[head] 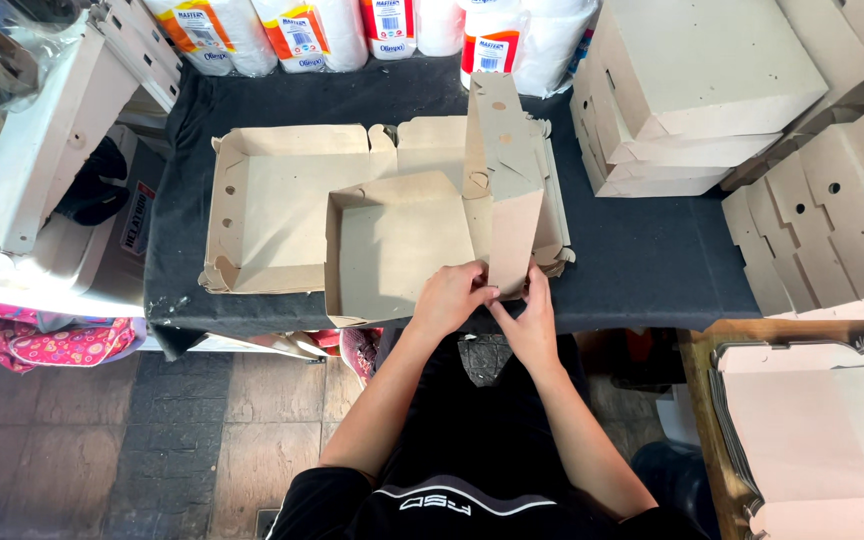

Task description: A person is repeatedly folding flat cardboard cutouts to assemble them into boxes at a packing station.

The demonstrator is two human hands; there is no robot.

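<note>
- Head view: we look straight down on a table draped in a black cloth (652,260), and both our hands meet at its near edge, just right of the middle
- Our left hand (449,297) pinches the near right corner of the half-folded cardboard box (402,245), fingers closed on the thin wall
- Our right hand (529,318) grips the lower end of the upright flap (502,170), thumb and fingers clamped on the card; the two hands touch at the fingertips
- The box lies directly ahead of the hands, its open tray spreading left and away from the left hand, while the flap's long axis runs from the right hand straight toward the far edge, standing up and tilted slightly
- The right hand is nearer the flap, the left nearer the tray wall
- The card is matt, grey-brown, stiff, with crisp creases and small round punched holes
- Under it lies a second flat-bottomed tray (282,200) of the same card, toward the left of the cloth
- At the far right corner sits a stack of finished boxes (692,90); unfolded blanks (822,230) fan out off the right edge
- Along the far edge stand white wrapped paper rolls (302,30), soft and glossy in their film
</note>
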